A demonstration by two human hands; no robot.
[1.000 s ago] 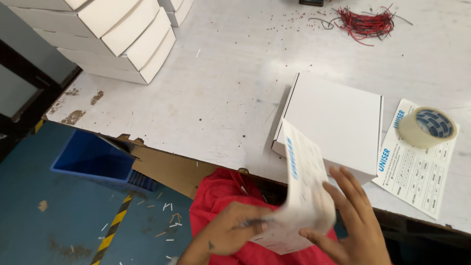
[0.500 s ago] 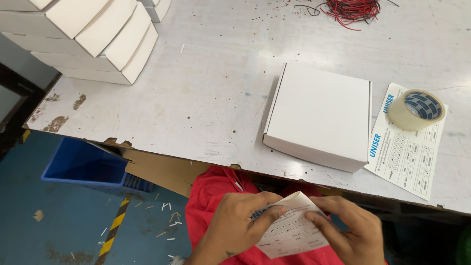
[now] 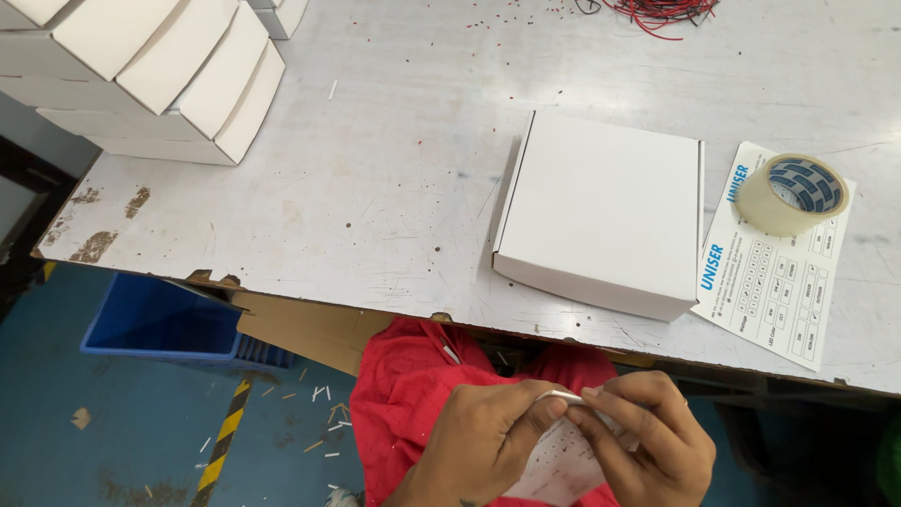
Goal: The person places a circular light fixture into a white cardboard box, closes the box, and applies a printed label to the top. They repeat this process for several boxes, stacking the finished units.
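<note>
Below the table edge (image 3: 282,282), a printed sheet (image 3: 563,460) is pinched folded by left hand (image 3: 483,446) and right hand (image 3: 648,441); the closed white box (image 3: 605,211) is untouched.

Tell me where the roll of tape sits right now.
In the head view the roll of clear tape lies at the right of the table, resting on a printed sheet, just right of the closed white box.
</note>
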